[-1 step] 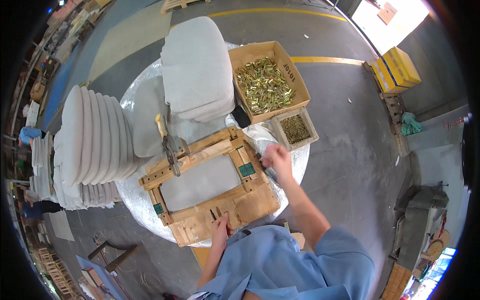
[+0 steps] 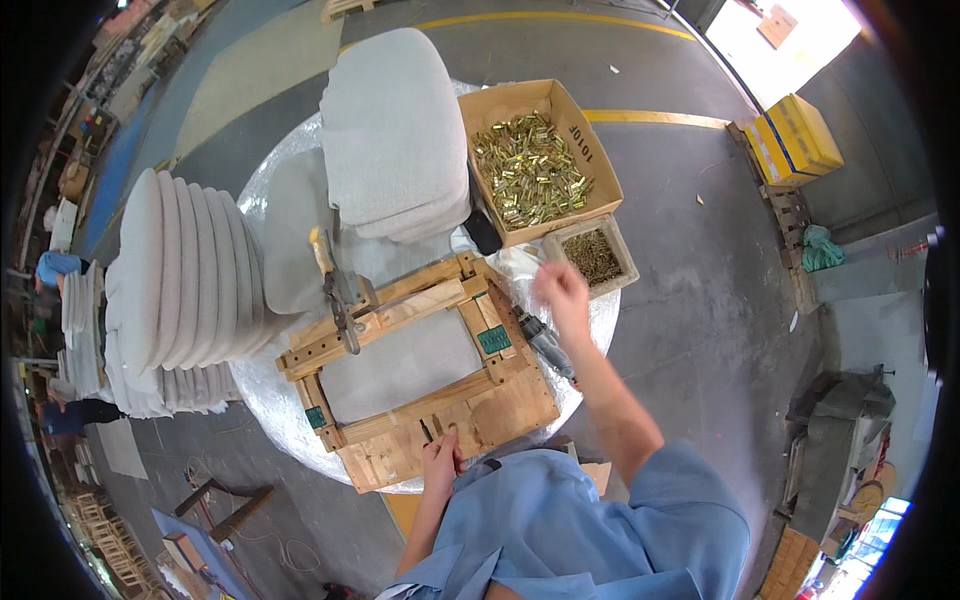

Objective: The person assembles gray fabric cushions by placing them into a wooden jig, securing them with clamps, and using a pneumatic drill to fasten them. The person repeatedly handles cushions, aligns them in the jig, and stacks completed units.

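My left hand [image 2: 441,462] rests at the near edge of a wooden frame jig [image 2: 490,412], its fingers closed; what they hold, if anything, is hidden. Just beyond those fingers is a small dark rod-like piece [image 2: 426,431]. My right hand [image 2: 563,298] is smeared by motion above the table, close to a small tray [image 2: 624,252] of little brass-coloured screws. Below that hand a power drill [image 2: 545,345] lies along the jig's right side. Inside the jig sits a light grey panel [image 2: 405,367]. A clamp with a yellow handle [image 2: 338,290] lies across its far left bar.
Behind the jig stand stacked grey cushions [image 2: 395,130], with another row [image 2: 185,270] to the left. A cardboard box [image 2: 600,205] of shiny metal inserts stands at the back right. Everything sits on a round, film-wrapped table [image 2: 262,395]. A yellow box [image 2: 800,140] stands farther right.
My right hand has shifted slightly right and away from me, toward the small tray, uncovering more of the drill. My left hand has stayed in place.
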`<state>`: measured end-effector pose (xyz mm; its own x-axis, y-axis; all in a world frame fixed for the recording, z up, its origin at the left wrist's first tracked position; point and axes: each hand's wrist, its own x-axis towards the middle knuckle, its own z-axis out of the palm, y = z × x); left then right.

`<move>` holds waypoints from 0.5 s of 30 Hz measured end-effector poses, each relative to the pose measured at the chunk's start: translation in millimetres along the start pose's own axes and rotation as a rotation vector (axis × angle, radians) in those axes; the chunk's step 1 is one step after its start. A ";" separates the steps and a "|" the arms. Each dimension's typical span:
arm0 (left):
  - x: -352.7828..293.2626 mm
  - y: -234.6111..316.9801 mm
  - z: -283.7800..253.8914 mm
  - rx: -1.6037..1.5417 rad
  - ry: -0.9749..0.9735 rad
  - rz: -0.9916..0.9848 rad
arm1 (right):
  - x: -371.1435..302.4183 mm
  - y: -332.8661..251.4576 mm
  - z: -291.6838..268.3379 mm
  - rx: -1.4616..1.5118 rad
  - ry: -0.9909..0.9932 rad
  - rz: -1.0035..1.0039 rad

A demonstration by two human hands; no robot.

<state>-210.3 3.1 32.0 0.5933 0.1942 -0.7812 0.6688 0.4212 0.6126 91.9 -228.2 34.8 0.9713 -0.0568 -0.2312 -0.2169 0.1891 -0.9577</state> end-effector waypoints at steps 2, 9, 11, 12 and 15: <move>-1.9 -12.9 -3.0 -0.015 -0.010 -0.003 | 75.6 -36.0 16.6 -0.467 0.071 -0.376; 11.2 9.2 2.6 -0.012 0.002 -0.068 | 292.3 1.6 42.4 -1.365 -0.079 -0.090; 13.8 6.3 4.0 -0.079 0.033 -0.088 | 279.5 12.7 72.9 -1.565 -0.097 -0.144; 19.6 6.4 5.2 -0.093 0.029 -0.090 | 271.5 9.9 84.0 -1.661 -0.094 -0.163; 22.0 -4.4 -1.3 -0.119 0.022 -0.116 | 263.8 -9.9 80.1 -1.619 -0.276 -0.028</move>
<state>-200.8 6.7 12.0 0.5043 0.1572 -0.8491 0.6739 0.5432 0.5008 358.1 -166.5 -2.9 0.9249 0.1575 -0.3459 0.1021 -0.9796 -0.1731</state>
